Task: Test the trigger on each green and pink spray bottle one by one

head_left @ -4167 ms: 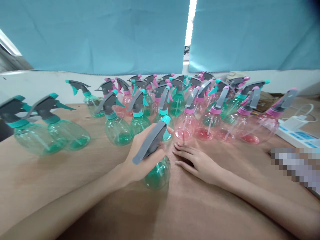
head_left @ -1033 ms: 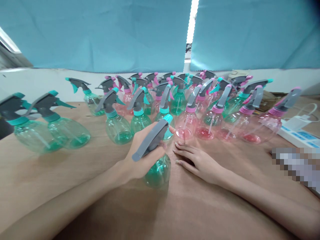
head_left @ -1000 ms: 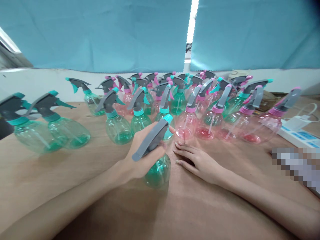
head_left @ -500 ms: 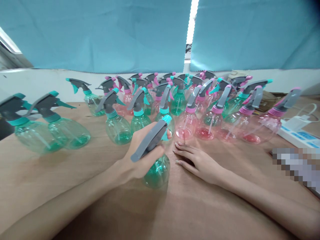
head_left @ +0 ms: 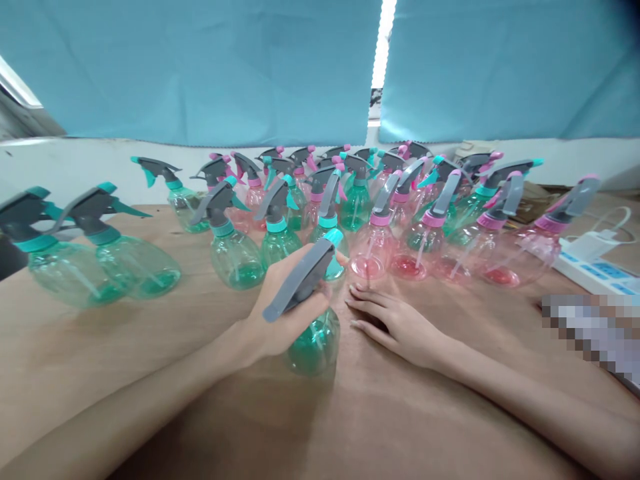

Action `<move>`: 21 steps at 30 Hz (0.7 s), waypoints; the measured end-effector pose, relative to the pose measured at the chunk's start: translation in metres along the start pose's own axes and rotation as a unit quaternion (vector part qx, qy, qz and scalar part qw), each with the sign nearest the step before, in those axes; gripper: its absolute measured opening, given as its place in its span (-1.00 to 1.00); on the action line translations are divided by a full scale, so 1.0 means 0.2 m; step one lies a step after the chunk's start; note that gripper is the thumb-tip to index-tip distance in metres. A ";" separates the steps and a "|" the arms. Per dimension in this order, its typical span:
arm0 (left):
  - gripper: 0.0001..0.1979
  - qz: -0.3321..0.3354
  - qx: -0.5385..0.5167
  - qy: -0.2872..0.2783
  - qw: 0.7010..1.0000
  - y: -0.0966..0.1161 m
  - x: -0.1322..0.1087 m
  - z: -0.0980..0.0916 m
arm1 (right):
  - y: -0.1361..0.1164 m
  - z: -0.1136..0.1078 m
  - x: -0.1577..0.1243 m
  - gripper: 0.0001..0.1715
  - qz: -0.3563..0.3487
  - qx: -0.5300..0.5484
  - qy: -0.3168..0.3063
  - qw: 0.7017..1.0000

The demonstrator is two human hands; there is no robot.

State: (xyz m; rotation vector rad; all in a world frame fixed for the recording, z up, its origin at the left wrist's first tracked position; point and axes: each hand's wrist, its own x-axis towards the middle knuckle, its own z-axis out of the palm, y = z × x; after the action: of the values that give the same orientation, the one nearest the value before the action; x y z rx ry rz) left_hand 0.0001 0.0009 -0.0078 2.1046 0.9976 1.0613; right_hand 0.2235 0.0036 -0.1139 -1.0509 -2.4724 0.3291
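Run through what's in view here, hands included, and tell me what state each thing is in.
Left hand: closed around the held green bottle.
Held green bottle: spray head on.
Right hand: open, resting on the table, holding nothing.
Front pink bottles: standing, spray heads on.
Two far-left green bottles: standing, spray heads on.
Blue curtains: drawn, narrow bright gap between.

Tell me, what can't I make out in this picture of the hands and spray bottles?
All in the head view:
Held green bottle: neck hidden by the left hand.
Right hand: palm turned down, out of sight.
Back-row bottles: mostly hidden by nearer bottles.
Leftmost bottle: spray head clipped by the left edge.
Pixelated item: covered by mosaic, cut off by the right edge.
White strip: markings too small to read.
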 end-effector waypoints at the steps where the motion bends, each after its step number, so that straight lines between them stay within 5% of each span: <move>1: -0.63 -0.003 0.000 0.005 1.000 0.00 0.00 0.01 | 0.00 0.00 0.00 -0.48 0.000 0.002 0.002 1.000; 21: -0.68 -0.016 0.005 0.009 1.000 0.01 -0.01 0.01 | -0.01 0.00 0.00 -0.51 0.003 0.004 0.007 1.000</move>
State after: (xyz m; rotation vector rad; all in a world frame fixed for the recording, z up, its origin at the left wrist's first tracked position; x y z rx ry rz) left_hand 0.0020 -0.0027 -0.0079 2.0839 1.0450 1.0629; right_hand 0.2228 0.0032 -0.1131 -1.0547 -2.4536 0.3337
